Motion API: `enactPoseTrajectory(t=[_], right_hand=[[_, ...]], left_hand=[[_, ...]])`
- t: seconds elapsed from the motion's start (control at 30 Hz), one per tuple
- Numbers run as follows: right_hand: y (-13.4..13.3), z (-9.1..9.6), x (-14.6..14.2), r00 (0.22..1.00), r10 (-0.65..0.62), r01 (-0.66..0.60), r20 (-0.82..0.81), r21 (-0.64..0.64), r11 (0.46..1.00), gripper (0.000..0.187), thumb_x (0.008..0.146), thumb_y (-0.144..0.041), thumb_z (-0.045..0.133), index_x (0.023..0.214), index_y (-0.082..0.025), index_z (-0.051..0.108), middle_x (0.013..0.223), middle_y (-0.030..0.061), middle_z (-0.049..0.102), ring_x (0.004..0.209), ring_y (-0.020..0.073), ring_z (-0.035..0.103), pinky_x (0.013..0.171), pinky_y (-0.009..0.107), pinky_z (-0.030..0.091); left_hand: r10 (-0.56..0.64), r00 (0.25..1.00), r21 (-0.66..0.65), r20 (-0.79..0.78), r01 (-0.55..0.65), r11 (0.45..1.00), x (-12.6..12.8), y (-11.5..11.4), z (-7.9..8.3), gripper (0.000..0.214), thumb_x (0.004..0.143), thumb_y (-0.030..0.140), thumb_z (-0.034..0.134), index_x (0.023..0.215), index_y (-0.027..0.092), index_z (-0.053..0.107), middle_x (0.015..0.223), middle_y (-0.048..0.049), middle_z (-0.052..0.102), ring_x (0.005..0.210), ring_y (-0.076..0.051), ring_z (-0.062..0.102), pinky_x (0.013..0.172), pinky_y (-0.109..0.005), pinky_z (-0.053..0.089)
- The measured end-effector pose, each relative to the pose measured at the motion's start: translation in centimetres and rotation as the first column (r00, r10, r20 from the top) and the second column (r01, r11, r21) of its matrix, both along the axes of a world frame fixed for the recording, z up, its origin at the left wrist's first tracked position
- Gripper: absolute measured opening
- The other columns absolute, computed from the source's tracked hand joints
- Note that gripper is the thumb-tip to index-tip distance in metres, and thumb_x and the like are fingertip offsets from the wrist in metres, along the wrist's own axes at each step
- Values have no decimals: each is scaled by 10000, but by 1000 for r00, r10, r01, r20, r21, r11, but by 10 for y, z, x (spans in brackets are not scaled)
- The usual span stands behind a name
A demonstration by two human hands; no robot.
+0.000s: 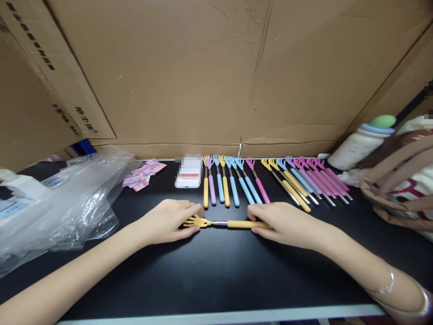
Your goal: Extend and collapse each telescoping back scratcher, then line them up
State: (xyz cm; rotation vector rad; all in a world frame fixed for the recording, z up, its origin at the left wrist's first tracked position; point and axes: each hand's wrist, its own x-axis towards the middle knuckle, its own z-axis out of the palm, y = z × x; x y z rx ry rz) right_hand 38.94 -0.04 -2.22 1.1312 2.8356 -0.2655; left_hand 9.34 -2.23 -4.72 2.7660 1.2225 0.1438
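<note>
Mid-frame, my left hand (171,220) and right hand (284,222) pinch a yellow back scratcher (234,224) near both ends, probably to steady it.

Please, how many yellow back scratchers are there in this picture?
5. One yellow back scratcher is held by the left hand and right hand. Two more lie behind it; another two lie farther right.

My one view looks out from my head, forward and down onto the counter (216,275), close enough that my forearms (111,257) run in from both lower corners and my fingers (189,233) fall near its middle; cardboard (189,67) fills the top, the front edge (216,315) crosses the bottom.
</note>
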Motion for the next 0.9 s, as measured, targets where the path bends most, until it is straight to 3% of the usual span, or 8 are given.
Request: enactPoseTrajectory(t=[0.9], right_hand=[[0,-1,1,1000,7,-7,6,5,1000,88,852,-299,476,811,-221,468,755,-16,605,617,134,533,548,231,303]], left_hand=[[0,1000,5,-2,0,1000,0,0,-1,190,885,345,441,1024,235,510,866,10,622,747,-146,607,647,-238,383]])
